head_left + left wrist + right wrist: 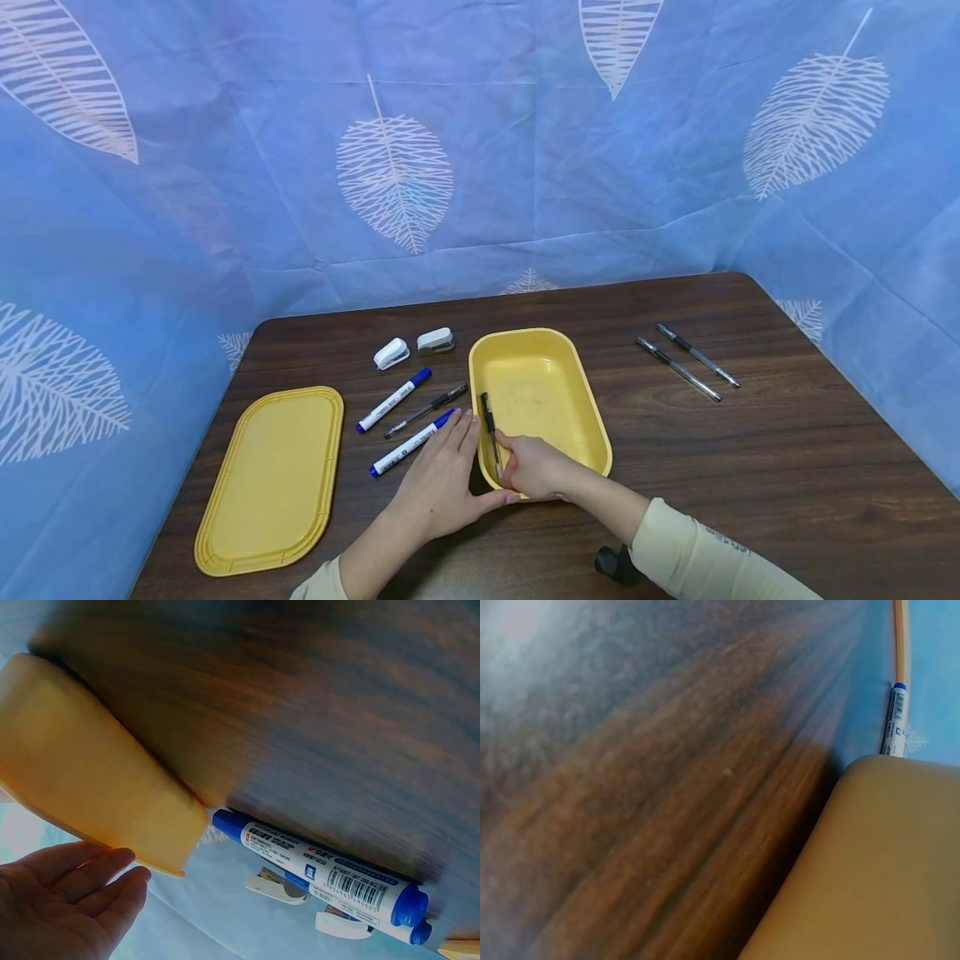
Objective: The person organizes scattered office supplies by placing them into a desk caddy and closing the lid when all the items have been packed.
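Observation:
A yellow box point(540, 367) stands on the table, with its inside facing up. My left hand point(442, 483) rests at its near left side, fingers extended along the rim; in the left wrist view the fingertips point(127, 859) meet the rim. Inside the box, my right hand point(536, 467) is beside a black-capped gel pen point(489, 425) that lies along the left wall. The thumb side touches or nearly touches this pen; whether the fingers pinch it is hidden. The right wrist view shows only the box's outer wall point(885, 855), not the hand.
Left of the box lie two blue-capped markers point(393, 400) and another gel pen point(426, 410). Two white staplers point(392, 353) sit behind them. A yellow lid point(270, 479) lies at the far left. Two more gel pens point(678, 368) lie on the right.

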`<state>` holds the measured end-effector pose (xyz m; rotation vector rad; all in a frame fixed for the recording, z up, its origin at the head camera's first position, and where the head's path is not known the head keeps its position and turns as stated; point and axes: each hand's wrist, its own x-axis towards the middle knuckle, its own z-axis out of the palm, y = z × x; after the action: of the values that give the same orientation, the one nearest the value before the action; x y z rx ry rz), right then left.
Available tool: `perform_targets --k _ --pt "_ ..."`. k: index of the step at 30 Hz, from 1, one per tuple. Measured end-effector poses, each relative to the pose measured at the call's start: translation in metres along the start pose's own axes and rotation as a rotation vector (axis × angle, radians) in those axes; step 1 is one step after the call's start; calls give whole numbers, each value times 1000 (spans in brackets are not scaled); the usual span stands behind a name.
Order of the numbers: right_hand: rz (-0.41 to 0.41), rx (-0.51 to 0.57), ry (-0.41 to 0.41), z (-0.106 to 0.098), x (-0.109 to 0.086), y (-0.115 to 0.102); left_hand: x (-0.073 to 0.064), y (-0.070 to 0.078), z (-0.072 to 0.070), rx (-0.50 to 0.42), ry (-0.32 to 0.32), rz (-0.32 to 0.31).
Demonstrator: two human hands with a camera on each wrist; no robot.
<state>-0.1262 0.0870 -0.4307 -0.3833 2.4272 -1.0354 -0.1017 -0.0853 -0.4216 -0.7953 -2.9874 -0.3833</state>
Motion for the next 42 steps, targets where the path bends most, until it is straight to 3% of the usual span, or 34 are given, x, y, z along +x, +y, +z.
perform_targets --k 42 --pt "22 -5 16 -1 -1 -2 1 -1 0 -26 -13 -14"
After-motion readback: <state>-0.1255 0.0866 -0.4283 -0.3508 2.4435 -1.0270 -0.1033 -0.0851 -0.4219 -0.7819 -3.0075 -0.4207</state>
